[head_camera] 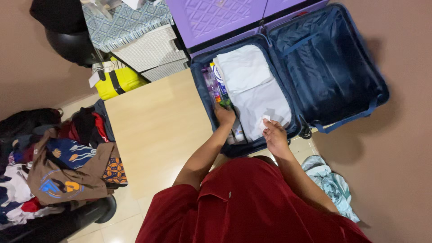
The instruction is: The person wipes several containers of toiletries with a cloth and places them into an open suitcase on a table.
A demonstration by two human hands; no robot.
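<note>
A dark blue suitcase [334,120] lies open on the floor, its lid [328,58] leaning back to the right. White folded cloth [252,85] fills the lower half. Along its left wall stand several toiletry bottles [212,83]. My left hand [224,115] reaches down among those bottles, fingers curled on one near the front edge. My right hand [273,135] rests at the suitcase's near edge, pinching a small white piece [264,120] that lies against the white cloth.
A light wooden board [153,130] lies left of the suitcase. A heap of clothes [58,162] sits at far left. A yellow case [118,81], a white basket [148,47] and a purple cabinet [216,20] stand behind. Pale blue cloth [330,184] lies on the floor.
</note>
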